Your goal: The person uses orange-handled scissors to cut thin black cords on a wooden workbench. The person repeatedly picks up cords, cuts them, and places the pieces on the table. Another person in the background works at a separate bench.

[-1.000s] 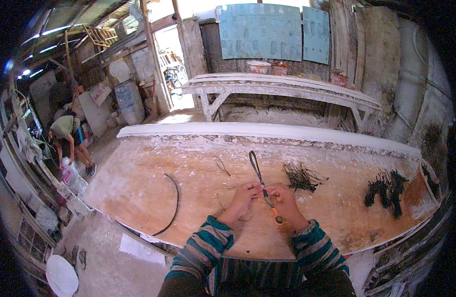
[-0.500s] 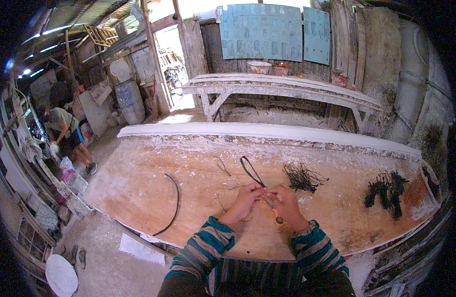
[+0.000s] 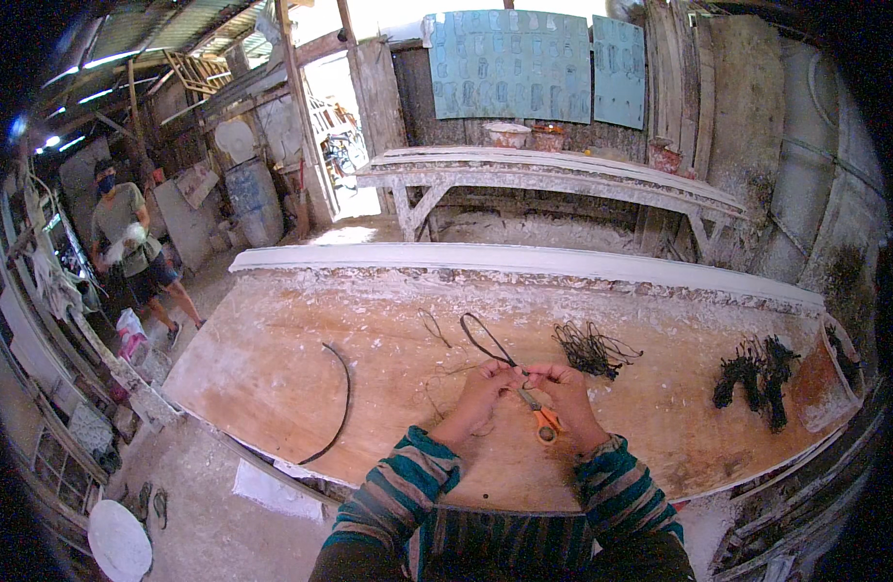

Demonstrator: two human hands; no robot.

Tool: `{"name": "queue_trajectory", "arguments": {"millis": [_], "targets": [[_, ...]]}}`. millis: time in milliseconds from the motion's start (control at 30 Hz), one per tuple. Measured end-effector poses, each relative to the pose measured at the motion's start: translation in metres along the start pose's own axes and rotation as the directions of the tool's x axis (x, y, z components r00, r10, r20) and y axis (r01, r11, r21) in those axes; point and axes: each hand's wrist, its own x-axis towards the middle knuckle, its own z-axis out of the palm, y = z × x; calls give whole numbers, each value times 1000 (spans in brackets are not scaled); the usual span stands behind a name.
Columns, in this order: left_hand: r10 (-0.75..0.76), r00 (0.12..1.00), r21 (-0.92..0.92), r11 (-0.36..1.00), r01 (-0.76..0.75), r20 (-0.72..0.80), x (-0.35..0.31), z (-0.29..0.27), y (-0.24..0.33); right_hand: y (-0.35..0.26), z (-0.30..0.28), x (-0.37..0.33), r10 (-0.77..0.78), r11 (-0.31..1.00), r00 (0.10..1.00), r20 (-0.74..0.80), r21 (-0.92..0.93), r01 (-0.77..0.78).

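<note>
A black cord loop (image 3: 483, 339) rises from between my fingertips, its bend pointing away from me over the board. My left hand (image 3: 481, 396) pinches the loop's near end, and the fingertips of my right hand (image 3: 565, 391) close on the same end just beside it. Orange-handled scissors (image 3: 546, 427) are below and between the hands, blades pointing toward my fingertips; the right hand partly covers them. Beyond my right hand is a tangled heap of thin black cords (image 3: 594, 349). A single curved black strip (image 3: 345, 398) lies to the left on the board.
The wooden worktable (image 3: 262, 369) has a white-crusted back ledge (image 3: 524, 258). At its right are black cord bundles (image 3: 757, 376) and a tipped container (image 3: 827, 388). A bench (image 3: 563, 175) with pots stands behind. At the far left is a masked person (image 3: 126, 228) holding something whitish.
The cord loop has swung slightly left and lower. My right hand has shifted a little, showing more of the scissors. The person at the left has straightened up from bending.
</note>
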Motion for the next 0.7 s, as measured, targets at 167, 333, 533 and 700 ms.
{"name": "queue_trajectory", "arguments": {"millis": [167,333,533,700], "targets": [[9,1000,25,1000,-9,20,4,-5,-2,-6,2,-1,2,989,1000,-6,-148,-2],[126,991,49,991,-127,37,-1,1,2,-14,6,-5,-42,983,999,-12,-178,39],[194,976,-32,981,-192,96,3,1,-7,-11,6,-4,-46,947,998,52,-316,60],[237,960,-42,971,-233,151,9,-4,-13,-1,1,-2,180,984,976,120,-7,-180]]}}
